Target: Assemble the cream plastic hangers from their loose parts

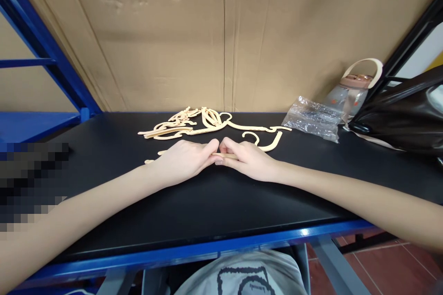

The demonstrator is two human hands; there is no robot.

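My left hand (187, 161) and my right hand (249, 159) meet over the middle of the black table, fingers pinched. Between the fingertips runs a thin cream plastic hanger part (226, 155), held by both hands. Just behind my right hand show a cream hook (252, 137) and a curved hanger arm (275, 143); whether they join the held part is hidden. Cream tips (161, 152) stick out to the left behind my left hand. Farther back lies a cream hanger (238, 125) with a hook, beside a pile of loose cream hanger pieces (178, 122).
A crumpled clear plastic bag (311, 120) lies at the right, in front of a bottle (355, 85) with a looped handle. A dark shiny bag (408, 110) stands at the far right. Cardboard (221, 41) closes off the back; a blue rail (207, 249) edges the table's front.
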